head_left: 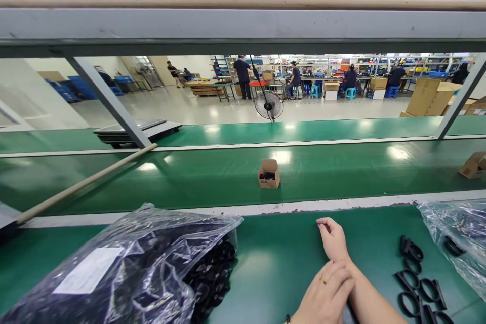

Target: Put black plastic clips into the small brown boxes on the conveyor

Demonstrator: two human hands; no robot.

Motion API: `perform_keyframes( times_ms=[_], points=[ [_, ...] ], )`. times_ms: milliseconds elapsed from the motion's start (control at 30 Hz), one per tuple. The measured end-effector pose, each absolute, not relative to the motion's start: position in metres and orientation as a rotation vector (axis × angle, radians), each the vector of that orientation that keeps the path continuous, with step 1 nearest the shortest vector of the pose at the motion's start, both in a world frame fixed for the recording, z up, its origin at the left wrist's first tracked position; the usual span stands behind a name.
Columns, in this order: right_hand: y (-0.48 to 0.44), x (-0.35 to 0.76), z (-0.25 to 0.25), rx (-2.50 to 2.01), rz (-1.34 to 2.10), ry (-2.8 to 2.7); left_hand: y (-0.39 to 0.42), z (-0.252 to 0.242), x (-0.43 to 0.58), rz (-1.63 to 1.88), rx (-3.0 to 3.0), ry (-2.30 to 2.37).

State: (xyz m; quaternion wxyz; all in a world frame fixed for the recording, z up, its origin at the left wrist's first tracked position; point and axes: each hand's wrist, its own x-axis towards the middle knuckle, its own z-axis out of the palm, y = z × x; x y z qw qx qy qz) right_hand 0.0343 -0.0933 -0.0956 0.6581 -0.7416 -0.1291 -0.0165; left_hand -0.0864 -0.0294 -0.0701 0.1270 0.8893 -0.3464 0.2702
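My right hand is held over the green work surface, its fingers loosely bent and nothing visible in them. Across my right forearm lies my left hand, fingers stretched out close together, a ring on one finger. To the right are several black ring-shaped plastic parts, apart from both hands. At left, a large clear plastic bag with a white label spills a heap of small black parts. Another clear bag lies at the right edge, with a black part at its mouth.
A small open carton with dark items stands on the green belt ahead. Another carton is at far right. A wooden pole slants at left. A shelf beam crosses overhead. A fan and several people are beyond.
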Motion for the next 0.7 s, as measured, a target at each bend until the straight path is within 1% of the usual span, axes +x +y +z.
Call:
perform_keyframes(
  times_ms=[133, 267, 400, 533, 700],
  points=[
    [-0.095, 0.034, -0.095, -1.67, -0.03, -0.283, -0.024, -0.068, -0.088, 0.762, 2.591, -0.992],
    [-0.096, 0.032, -0.094, -1.667, -0.021, -0.287, -0.03, -0.08, -0.091, 0.694, 2.605, -0.999],
    [-0.096, 0.03, -0.092, -1.673, -0.01, -0.289, -0.033, -0.089, -0.092, 0.717, 2.623, -0.987],
    [-0.096, 0.031, -0.091, -1.676, -0.006, -0.284, -0.029, -0.079, -0.094, 0.743, 2.606, -0.972],
    [-0.095, 0.032, -0.092, -1.681, -0.003, -0.263, -0.025, -0.071, -0.094, 0.571, 2.706, -0.908]
  ],
)
